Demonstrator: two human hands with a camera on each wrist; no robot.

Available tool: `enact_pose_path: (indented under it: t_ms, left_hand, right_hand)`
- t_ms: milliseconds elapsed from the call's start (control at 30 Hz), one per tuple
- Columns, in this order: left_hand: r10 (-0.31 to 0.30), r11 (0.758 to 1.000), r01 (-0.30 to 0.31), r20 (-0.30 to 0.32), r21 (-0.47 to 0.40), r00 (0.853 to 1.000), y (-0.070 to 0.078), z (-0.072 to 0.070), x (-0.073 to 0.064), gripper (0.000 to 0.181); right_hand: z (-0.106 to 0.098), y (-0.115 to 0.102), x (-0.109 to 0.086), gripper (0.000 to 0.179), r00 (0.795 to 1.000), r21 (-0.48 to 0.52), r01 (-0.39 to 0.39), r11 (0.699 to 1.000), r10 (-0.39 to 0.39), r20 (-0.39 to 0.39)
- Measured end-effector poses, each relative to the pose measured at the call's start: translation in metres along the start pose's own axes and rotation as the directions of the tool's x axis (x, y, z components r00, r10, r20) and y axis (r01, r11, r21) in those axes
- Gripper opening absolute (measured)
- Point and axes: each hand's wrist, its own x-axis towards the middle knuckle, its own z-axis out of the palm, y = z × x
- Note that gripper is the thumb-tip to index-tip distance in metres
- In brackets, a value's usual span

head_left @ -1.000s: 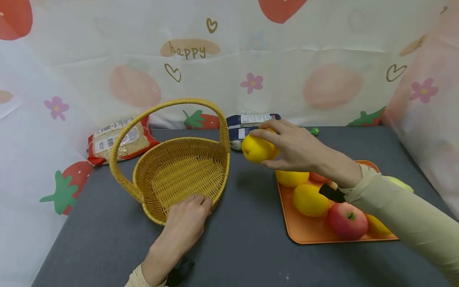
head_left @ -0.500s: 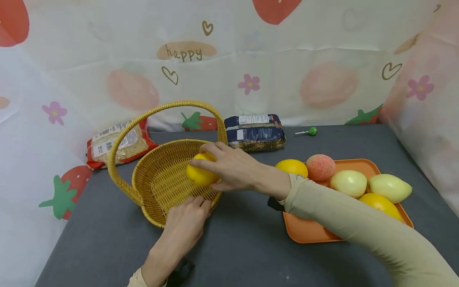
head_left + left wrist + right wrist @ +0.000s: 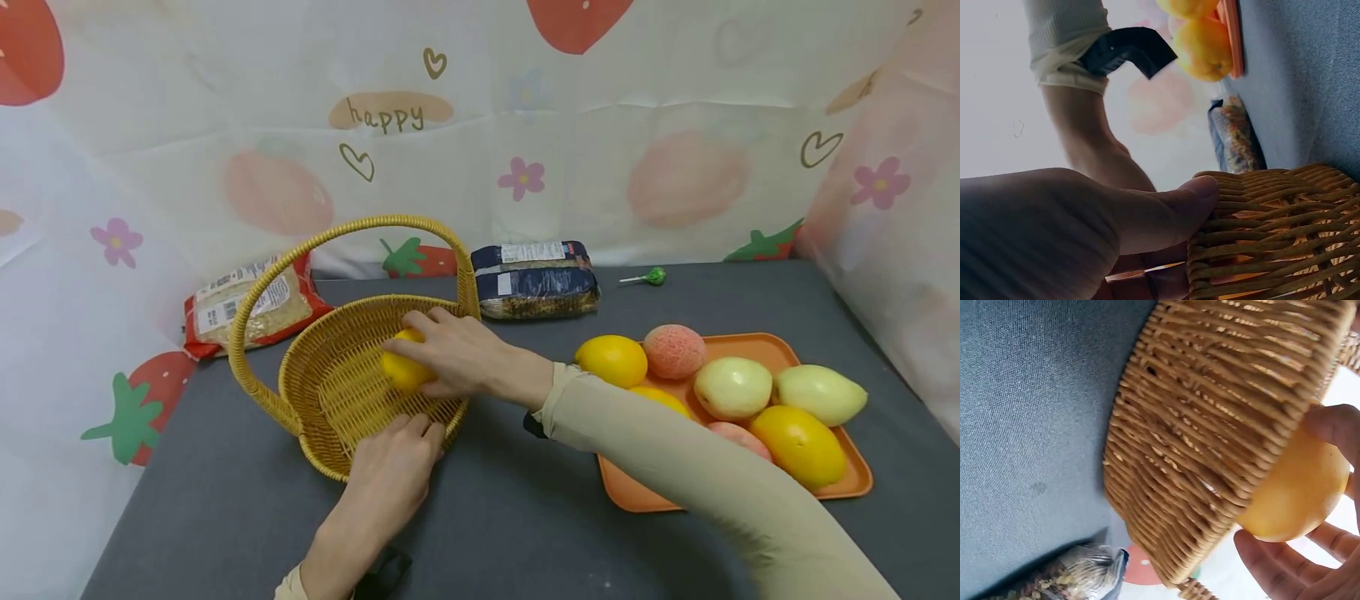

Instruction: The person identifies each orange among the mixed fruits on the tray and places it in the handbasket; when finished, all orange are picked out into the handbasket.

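- The right hand [image 3: 474,357] has its fingers curved round a yellow fruit [image 3: 405,363]; the right wrist view shows the thumb on one side and fingertips on the other, with the hand cut off by the frame edge.
- That fruit sits within the right fingers, over the open mouth of the basket [image 3: 343,404]. The rim hides part of it in the right wrist view, and whether it touches the wicker cannot be told.
- The left hand [image 3: 393,462] grips the rim on the person's side of the right fingers, thumb against the outer wall. Its other fingertips are mostly hidden, seen only in part behind the rim in the left wrist view.
- The basket's handle [image 3: 397,222] arches beyond both sets of fingers.
- Behind the right fingers, on the wrist side, the orange tray [image 3: 637,493] is partly covered by the right sleeve [image 3: 675,458].
- On it, a yellow fruit near the sleeve [image 3: 660,397] and a pink-red fruit [image 3: 742,437] show only in part; two pale green fruits [image 3: 820,394] lie farther from the fingers.
- Past the right knuckles is a navy bag [image 3: 536,282], its print too small to read.
- A red-edged bag [image 3: 251,308], beyond the right fingertips, is crossed by the handle.
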Motion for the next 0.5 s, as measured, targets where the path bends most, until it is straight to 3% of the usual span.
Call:
enact_pose_path:
  t_ms: [300,500]
  left_hand:
    - [0.006,1.000,-0.006,-0.026,0.010,1.000,0.000,0.001,-0.001,0.015]
    - [0.006,1.000,-0.005,-0.027,0.016,1.000,0.000,0.001,-0.001,0.017]
  right_hand:
    - [0.013,0.000,0.015,0.061,0.990,-0.072,-0.057,0.996,0.066,0.125]
    - [0.018,0.002,0.017,0.062,0.970,-0.083,-0.123,0.989,0.138,0.201]
